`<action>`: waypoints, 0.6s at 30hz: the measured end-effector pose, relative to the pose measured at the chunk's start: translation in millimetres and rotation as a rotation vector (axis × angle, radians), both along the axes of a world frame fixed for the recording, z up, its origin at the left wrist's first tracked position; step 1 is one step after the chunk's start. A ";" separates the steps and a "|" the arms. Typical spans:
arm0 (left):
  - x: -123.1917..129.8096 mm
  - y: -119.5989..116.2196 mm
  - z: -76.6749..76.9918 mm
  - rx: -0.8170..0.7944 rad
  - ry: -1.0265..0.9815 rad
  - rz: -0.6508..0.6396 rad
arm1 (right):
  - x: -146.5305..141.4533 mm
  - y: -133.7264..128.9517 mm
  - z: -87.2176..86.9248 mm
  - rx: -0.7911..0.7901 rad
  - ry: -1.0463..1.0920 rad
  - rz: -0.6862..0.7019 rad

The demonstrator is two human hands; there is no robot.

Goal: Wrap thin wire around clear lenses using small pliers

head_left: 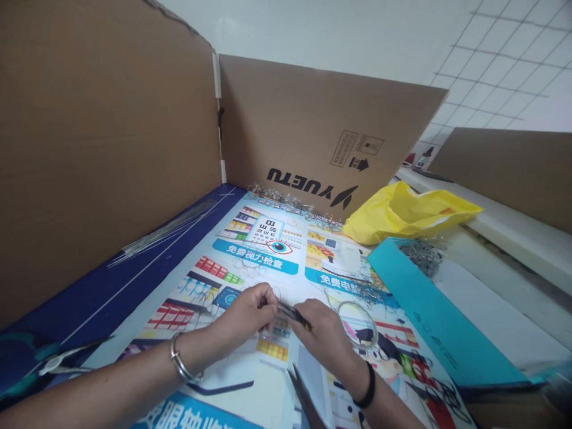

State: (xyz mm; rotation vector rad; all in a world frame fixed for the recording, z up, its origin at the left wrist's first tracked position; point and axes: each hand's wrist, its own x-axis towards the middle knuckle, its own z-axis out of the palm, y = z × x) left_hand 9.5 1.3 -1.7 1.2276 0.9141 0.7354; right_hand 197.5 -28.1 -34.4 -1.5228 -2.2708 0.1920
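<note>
In the head view my right hand is closed around a small pair of dark pliers. Their tip reaches the fingers of my left hand, which are pinched together. What the left fingers hold is too small to make out, though faint thin wire loops show close by. Beneath both hands lies a printed poster. Pointed dark blades lie just below the right hand. A coil of thin wire rests right of it.
Cardboard panels stand at the back and left. Straight wires lie along the left. Green-handled scissors are at the lower left. To the right are a yellow bag and a teal box with tangled metal bits.
</note>
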 end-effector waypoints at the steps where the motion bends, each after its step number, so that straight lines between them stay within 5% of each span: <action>1: -0.1 0.2 -0.5 0.000 0.001 0.001 | 0.0 -0.1 -0.1 0.003 -0.001 -0.002; 18: -0.3 -0.3 -1.0 0.016 0.036 0.031 | -1.6 -1.2 2.9 0.004 -0.069 -0.026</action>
